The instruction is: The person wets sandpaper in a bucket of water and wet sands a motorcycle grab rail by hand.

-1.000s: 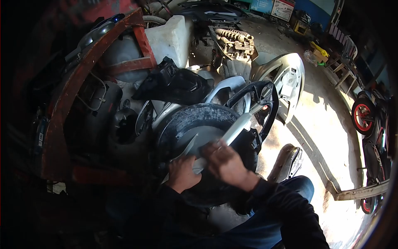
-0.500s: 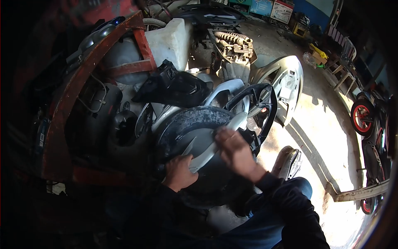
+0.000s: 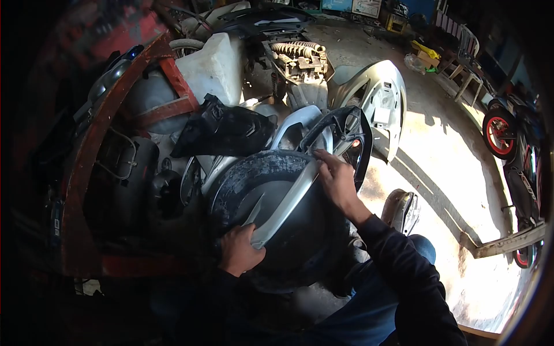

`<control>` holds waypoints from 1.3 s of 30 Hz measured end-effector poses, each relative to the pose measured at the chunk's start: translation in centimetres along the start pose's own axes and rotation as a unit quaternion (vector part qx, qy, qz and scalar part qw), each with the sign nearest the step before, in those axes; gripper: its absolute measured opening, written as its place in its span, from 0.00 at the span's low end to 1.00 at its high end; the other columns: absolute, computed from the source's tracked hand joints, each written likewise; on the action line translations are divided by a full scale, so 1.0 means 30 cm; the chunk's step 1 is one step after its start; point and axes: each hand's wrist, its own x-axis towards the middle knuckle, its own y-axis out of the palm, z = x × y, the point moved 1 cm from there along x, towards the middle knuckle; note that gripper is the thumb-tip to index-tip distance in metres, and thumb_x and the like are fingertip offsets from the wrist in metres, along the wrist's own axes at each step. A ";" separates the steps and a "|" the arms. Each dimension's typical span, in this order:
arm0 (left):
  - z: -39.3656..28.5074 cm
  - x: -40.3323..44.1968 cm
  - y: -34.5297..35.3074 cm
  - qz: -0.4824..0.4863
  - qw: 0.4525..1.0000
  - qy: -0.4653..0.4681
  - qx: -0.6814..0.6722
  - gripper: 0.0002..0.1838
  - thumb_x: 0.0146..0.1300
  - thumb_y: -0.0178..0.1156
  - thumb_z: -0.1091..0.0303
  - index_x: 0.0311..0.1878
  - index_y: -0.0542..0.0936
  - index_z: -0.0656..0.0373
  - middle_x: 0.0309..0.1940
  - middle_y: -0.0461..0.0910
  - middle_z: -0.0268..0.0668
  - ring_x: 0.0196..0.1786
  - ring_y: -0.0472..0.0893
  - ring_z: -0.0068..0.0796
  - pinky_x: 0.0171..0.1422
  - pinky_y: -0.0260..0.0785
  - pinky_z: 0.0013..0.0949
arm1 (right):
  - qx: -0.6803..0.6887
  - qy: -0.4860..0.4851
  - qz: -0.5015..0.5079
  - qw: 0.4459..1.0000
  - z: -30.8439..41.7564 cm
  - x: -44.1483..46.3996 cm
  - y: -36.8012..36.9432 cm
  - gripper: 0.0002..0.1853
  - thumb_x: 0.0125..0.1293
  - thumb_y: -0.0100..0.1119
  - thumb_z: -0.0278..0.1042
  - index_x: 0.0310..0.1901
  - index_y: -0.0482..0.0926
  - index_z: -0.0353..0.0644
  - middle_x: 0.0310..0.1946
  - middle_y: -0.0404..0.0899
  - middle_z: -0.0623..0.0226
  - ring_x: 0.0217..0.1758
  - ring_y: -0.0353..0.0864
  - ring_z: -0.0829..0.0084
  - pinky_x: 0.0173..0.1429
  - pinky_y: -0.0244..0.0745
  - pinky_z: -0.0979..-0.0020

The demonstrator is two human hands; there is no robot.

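Note:
A long, narrow silver motorcycle body panel (image 3: 288,203) slants across a round black basin (image 3: 239,176). My left hand (image 3: 241,252) is closed round the panel's lower end, where a thin pointed prong sticks up beside it. At the upper end, my right hand (image 3: 339,183) has its fingers curled over the panel's tip, near the basin's far right rim. Grey, smooth-looking contents show inside the basin, but I cannot tell what they are. Just beyond the right hand stands a black plastic frame part (image 3: 358,130).
A red metal frame (image 3: 86,173) stands at left. Behind the basin lie a black plastic cover (image 3: 228,130), a silver fairing (image 3: 392,95) and a part with coil springs (image 3: 297,51). A wooden bar (image 3: 508,241) and a motorcycle with red wheels (image 3: 500,131) are at right.
My right hand, blurred over the panel's middle before, is now at its upper end. The left hand keeps its hold. The whole view has shifted slightly.

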 end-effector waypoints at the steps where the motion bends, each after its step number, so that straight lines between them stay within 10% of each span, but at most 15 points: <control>1: 0.004 0.000 -0.005 0.005 1.000 -0.002 0.000 0.22 0.41 0.70 0.64 0.44 0.81 0.57 0.37 0.83 0.46 0.41 0.84 0.52 0.47 0.75 0.51 | 0.028 -0.090 -0.058 0.994 -0.026 -0.020 0.024 0.15 0.70 0.53 0.30 0.52 0.82 0.32 0.44 0.84 0.44 0.49 0.84 0.46 0.74 0.67 0.57; 3: -0.003 0.005 -0.003 0.013 1.000 -0.006 0.009 0.22 0.42 0.70 0.63 0.44 0.81 0.58 0.37 0.83 0.46 0.42 0.84 0.53 0.47 0.75 0.52 | 0.015 -0.134 -0.081 0.988 -0.031 -0.010 -0.001 0.15 0.70 0.52 0.30 0.51 0.83 0.33 0.39 0.84 0.44 0.44 0.85 0.46 0.71 0.70 0.59; 6: -0.002 0.003 0.003 0.016 1.000 -0.010 0.009 0.23 0.42 0.69 0.63 0.45 0.81 0.58 0.38 0.83 0.46 0.43 0.84 0.53 0.48 0.75 0.52 | 0.021 0.090 0.010 0.996 -0.025 0.020 -0.034 0.14 0.68 0.54 0.27 0.52 0.82 0.34 0.42 0.84 0.45 0.45 0.85 0.45 0.68 0.74 0.59; 9: 0.012 0.012 -0.003 0.003 1.000 0.003 -0.002 0.22 0.41 0.70 0.64 0.44 0.81 0.59 0.37 0.83 0.47 0.43 0.84 0.53 0.47 0.75 0.51 | -0.102 -0.234 -0.079 0.964 -0.017 -0.063 0.006 0.16 0.67 0.56 0.28 0.54 0.81 0.33 0.53 0.82 0.45 0.58 0.81 0.48 0.74 0.67 0.57; 13: 0.011 0.026 -0.002 0.020 1.000 0.000 0.006 0.22 0.40 0.70 0.64 0.42 0.81 0.59 0.36 0.83 0.48 0.43 0.83 0.55 0.47 0.75 0.51 | -0.054 -0.106 0.029 0.992 -0.051 -0.003 -0.034 0.20 0.66 0.56 0.23 0.60 0.78 0.33 0.63 0.77 0.47 0.70 0.72 0.47 0.79 0.59 0.54; 17: 0.000 0.019 -0.024 0.001 1.000 0.002 -0.009 0.21 0.41 0.70 0.64 0.41 0.81 0.60 0.36 0.83 0.48 0.42 0.83 0.55 0.47 0.75 0.51 | -0.064 -0.259 0.003 0.964 0.002 -0.083 -0.011 0.17 0.66 0.58 0.27 0.55 0.79 0.33 0.60 0.78 0.48 0.67 0.75 0.48 0.77 0.64 0.54; 21: 0.008 0.019 0.002 0.029 1.000 -0.009 0.004 0.23 0.43 0.69 0.64 0.46 0.81 0.59 0.41 0.83 0.46 0.46 0.84 0.52 0.49 0.75 0.53 | -0.026 0.032 0.100 0.994 0.004 0.013 -0.041 0.16 0.65 0.58 0.26 0.54 0.80 0.34 0.57 0.80 0.49 0.64 0.77 0.50 0.77 0.64 0.53; 23: 0.012 0.010 -0.008 0.036 0.999 -0.001 0.003 0.24 0.43 0.69 0.64 0.47 0.81 0.59 0.41 0.83 0.46 0.46 0.84 0.52 0.50 0.75 0.53 | -0.094 -0.286 -0.011 0.954 0.003 -0.040 0.000 0.15 0.66 0.56 0.28 0.53 0.80 0.34 0.52 0.82 0.46 0.59 0.80 0.47 0.74 0.66 0.53; 27: 0.000 0.015 -0.009 0.048 0.999 -0.012 0.007 0.25 0.43 0.69 0.64 0.49 0.82 0.60 0.41 0.84 0.46 0.46 0.84 0.51 0.50 0.75 0.52 | -0.085 -0.027 0.088 0.992 -0.003 0.031 -0.028 0.16 0.66 0.55 0.24 0.55 0.80 0.35 0.54 0.82 0.50 0.62 0.79 0.49 0.76 0.65 0.56; 29: 0.003 0.013 -0.011 0.056 0.998 -0.004 0.013 0.25 0.43 0.69 0.64 0.49 0.82 0.59 0.41 0.84 0.47 0.46 0.84 0.52 0.50 0.75 0.51 | -0.078 -0.307 0.004 0.948 0.024 -0.030 0.009 0.15 0.69 0.53 0.26 0.55 0.79 0.35 0.46 0.83 0.48 0.50 0.84 0.47 0.73 0.70 0.58; 31: 0.001 0.014 -0.013 0.034 0.999 -0.007 -0.001 0.24 0.44 0.68 0.64 0.48 0.82 0.59 0.40 0.84 0.47 0.45 0.84 0.52 0.50 0.75 0.51 | -0.069 -0.313 0.003 0.947 0.053 -0.006 -0.014 0.16 0.69 0.53 0.26 0.56 0.79 0.35 0.45 0.83 0.49 0.50 0.84 0.48 0.72 0.70 0.59; 33: -0.008 0.015 -0.015 0.035 0.999 -0.009 0.003 0.24 0.43 0.69 0.64 0.48 0.81 0.59 0.40 0.84 0.47 0.45 0.84 0.52 0.50 0.75 0.51 | -0.044 0.109 0.115 0.986 0.051 0.046 -0.055 0.16 0.67 0.55 0.24 0.56 0.79 0.36 0.53 0.81 0.50 0.59 0.80 0.50 0.74 0.68 0.58; 35: -0.005 0.021 -0.017 0.041 0.999 -0.007 0.009 0.24 0.43 0.69 0.64 0.48 0.81 0.59 0.40 0.84 0.47 0.45 0.84 0.52 0.50 0.75 0.51 | -0.080 -0.206 0.039 0.974 -0.002 -0.032 -0.005 0.18 0.66 0.55 0.22 0.57 0.79 0.38 0.61 0.77 0.49 0.70 0.73 0.51 0.76 0.65 0.57; 39: 0.010 0.025 -0.022 0.039 0.999 -0.015 -0.007 0.25 0.43 0.69 0.64 0.48 0.81 0.59 0.40 0.83 0.47 0.46 0.84 0.53 0.50 0.75 0.51 | -0.060 -0.165 0.025 0.984 -0.060 0.002 -0.009 0.19 0.64 0.58 0.23 0.57 0.79 0.37 0.61 0.77 0.49 0.69 0.73 0.50 0.78 0.62 0.53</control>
